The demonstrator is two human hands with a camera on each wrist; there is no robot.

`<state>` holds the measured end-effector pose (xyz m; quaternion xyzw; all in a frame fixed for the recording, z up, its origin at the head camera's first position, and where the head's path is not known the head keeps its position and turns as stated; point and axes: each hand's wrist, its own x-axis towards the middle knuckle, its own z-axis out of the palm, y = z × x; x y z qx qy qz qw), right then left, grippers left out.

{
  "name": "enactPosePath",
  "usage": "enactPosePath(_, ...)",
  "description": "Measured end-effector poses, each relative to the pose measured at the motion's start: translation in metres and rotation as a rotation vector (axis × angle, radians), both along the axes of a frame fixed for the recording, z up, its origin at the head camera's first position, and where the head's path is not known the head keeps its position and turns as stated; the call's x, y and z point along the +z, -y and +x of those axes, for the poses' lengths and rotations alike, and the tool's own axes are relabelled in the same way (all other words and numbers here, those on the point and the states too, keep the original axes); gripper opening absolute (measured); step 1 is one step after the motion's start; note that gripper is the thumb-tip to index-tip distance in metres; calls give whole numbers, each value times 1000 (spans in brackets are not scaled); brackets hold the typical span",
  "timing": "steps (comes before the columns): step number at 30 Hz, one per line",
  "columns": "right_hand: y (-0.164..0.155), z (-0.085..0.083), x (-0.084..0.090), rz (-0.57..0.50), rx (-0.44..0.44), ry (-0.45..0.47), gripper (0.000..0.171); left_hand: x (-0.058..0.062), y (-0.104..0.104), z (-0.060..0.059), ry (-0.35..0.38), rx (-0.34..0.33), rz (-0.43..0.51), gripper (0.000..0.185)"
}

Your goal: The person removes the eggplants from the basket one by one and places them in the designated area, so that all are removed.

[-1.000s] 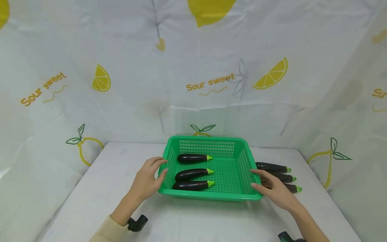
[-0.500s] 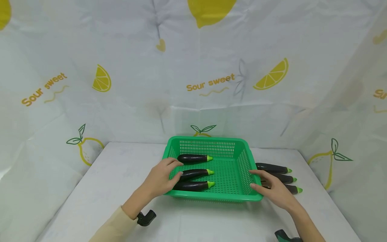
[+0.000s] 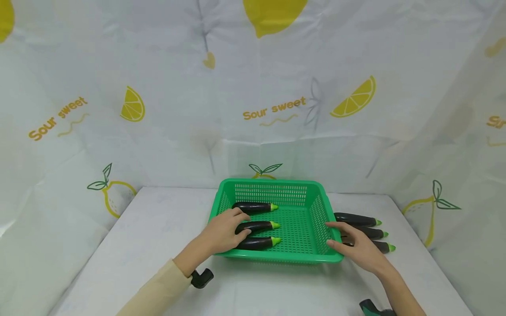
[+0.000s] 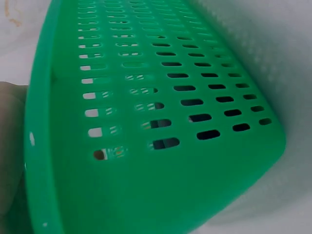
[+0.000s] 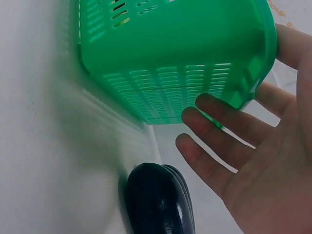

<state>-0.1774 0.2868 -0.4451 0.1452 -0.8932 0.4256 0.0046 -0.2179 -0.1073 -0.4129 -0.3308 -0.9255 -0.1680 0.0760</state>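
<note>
Half-spread LH (image 3: 225, 230) @ eggplant (image 3: 261, 226); RH (image 3: 359, 249) pinches bskt (image 3: 276, 257).

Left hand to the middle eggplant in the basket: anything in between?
Nothing visible. The left hand reaches over the green basket's left rim and straddles the middle eggplant's left end. The near eggplant lies beside it, not between. Contact unclear.

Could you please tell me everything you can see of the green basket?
The green basket is rectangular and looks like plastic, with a smooth rim, rounded corners, slotted walls and a perforated base. It stands open side up on the white table, with three eggplants lying inside toward its left. The right hand grips its right rim; the left hand extends over its left side, where contact is unclear.
</note>
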Motion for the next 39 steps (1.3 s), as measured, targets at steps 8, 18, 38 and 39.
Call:
enactPosePath(8, -1, 0, 0, -3, -9, 5, 51, -8, -15, -11, 84, -23, -127, 32)
enactPosePath(18, -2, 0, 0, 5, -2, -27, 49, -8, -33, -19, 142, -28, -283, 34)
enactPosePath(38, 1, 0, -2, -24, -11, 10, 51, -25, -50, -28, 201, -31, -490, 48)
enactPosePath(39, 1, 0, -2, -24, -10, 8, 51, -26, -49, -29, 201, -33, -484, 48)
